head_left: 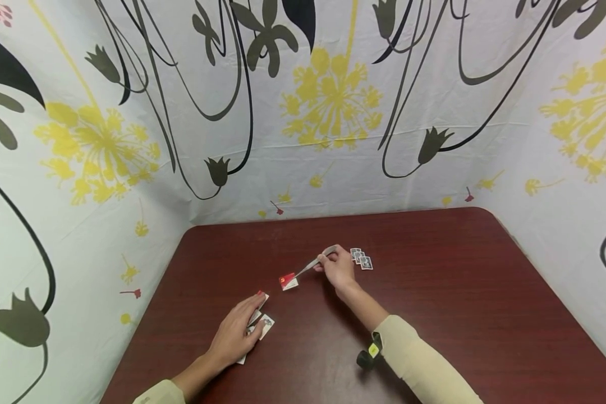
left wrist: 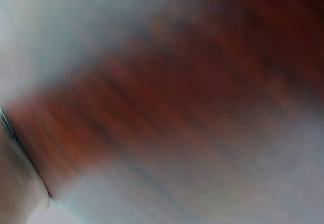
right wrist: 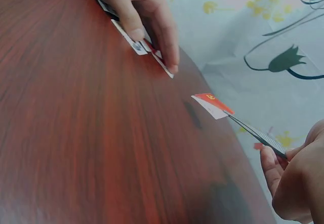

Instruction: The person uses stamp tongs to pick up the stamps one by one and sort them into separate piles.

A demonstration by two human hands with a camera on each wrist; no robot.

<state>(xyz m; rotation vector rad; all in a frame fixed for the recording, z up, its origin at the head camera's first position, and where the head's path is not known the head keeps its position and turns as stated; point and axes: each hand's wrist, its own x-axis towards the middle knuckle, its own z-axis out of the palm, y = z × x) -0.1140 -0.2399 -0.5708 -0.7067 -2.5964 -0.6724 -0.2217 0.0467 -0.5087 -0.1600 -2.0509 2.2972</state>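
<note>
My right hand (head_left: 337, 268) pinches a pair of metal tweezers (head_left: 315, 264), seen from the side in the right wrist view. The tweezer tips grip the edge of a small red-and-white stamp (right wrist: 215, 105) with a yellow emblem; a dark shadow falls on the table beside it. My left hand (head_left: 237, 331) lies palm down over several small stamps, fingers extended and thumb spread. A picture stamp (head_left: 266, 325) peeks out by the thumb, and another with some red (right wrist: 164, 68) shows under the fingers. The left wrist view is badly blurred, with only part of the hand at its lower left.
Three small picture stamps (head_left: 361, 258) overlap in a row just right of my right hand. The dark red wooden table (head_left: 434, 269) has rounded far corners. A white flower-printed cloth (head_left: 323, 179) hangs behind it and along both sides. A black wrist device (head_left: 367, 358) hangs below the right sleeve.
</note>
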